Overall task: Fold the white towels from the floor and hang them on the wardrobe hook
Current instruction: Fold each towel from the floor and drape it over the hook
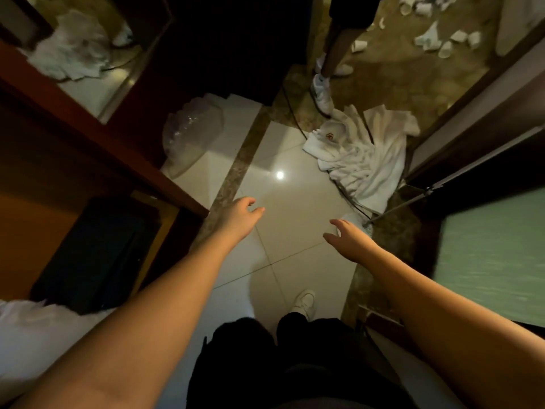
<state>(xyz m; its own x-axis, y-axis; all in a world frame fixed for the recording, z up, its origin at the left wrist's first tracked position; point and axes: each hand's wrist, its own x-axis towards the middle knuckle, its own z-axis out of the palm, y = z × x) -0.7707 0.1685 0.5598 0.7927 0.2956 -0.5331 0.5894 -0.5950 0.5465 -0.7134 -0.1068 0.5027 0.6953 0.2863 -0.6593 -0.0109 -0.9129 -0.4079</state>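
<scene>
Both your arms reach forward over the glossy pale tiled floor (283, 231). Your left hand (240, 215) hangs above the brown marble strip, fingers relaxed, grasping nothing. Your right hand (349, 239) is likewise released, fingers loosely spread, empty. The crumpled heap of white towels (365, 154) lies on the floor's far right side, against the dark door frame, well apart from both hands. Another person's white sneaker (321, 94) touches the heap's far edge.

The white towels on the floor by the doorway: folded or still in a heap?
Still in a heap. The white towels lie crumpled and overlapping on the pale tiled floor; neither hand holds them.
</scene>
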